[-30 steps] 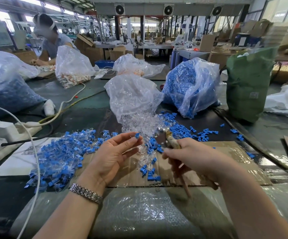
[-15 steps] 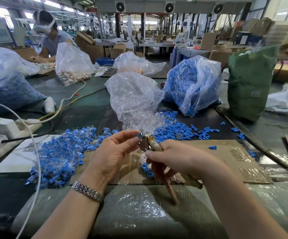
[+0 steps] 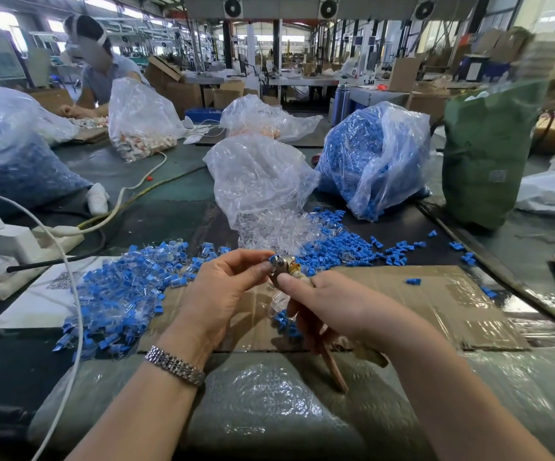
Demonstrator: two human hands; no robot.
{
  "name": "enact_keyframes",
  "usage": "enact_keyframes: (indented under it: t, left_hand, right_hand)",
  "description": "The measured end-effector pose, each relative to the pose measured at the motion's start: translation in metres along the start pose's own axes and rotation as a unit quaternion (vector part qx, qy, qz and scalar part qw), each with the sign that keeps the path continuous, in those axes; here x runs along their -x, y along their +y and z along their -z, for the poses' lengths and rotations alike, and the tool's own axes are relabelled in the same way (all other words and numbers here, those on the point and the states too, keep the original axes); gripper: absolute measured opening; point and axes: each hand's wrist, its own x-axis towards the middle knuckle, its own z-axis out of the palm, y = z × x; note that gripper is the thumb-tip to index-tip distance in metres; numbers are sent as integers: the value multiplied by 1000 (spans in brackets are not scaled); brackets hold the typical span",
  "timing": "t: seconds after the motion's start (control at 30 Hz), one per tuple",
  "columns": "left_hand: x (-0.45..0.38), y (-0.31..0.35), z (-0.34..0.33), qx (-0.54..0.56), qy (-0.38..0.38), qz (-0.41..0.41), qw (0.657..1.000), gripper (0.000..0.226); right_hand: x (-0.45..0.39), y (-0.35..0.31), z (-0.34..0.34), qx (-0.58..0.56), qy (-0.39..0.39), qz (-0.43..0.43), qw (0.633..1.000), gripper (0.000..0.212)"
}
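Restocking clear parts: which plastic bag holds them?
The near middle bag, spilling clear pieces from its mouth; the left bag and right bag hold blue ones.

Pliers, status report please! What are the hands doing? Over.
Right grip holds pliers. Left grip pinches blue piece at the pliers' head. Loose blue pieces lie below by cardboard, nothing between.

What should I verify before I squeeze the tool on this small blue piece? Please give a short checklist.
1. Right hand grips the tool by its handles: ok.
2. Left hand pinches the blue piece at the tool's head: ok.
3. Piece seated fully in the head: cannot tell, the fingers hide it.
4. Left fingertips clear of the head: not ok, they lie right against it.
5. Loose blue pieces lie close to the left hand for the next round: ok.
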Motion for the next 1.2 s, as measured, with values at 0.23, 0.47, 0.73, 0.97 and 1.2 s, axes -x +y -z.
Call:
enact_keyframes:
  t: [0.23,0.47,0.73,0.97,1.2]
  left_hand:
    - [-3,0,15,-426,307,-120,842,26]
    - [5,-2,-7,-461,19,-91,883,11]
    - [0,-8,-7,-539,-14,-54,840,10]
    - [0,-7,-8,-519,-22,-44,853,16]
    - [0,-4,-9,-468,-49,-10,883,7]
  right_hand:
    - [-11,31,39,140,204,-55,967,37]
    - [-27,61,27,327,244,-143,902,52]
    - [-22,44,12,287,242,86,923,16]
    - [-27,47,-5,296,184,149,925,16]
    - [-27,55,-11,203,240,186,931,7]
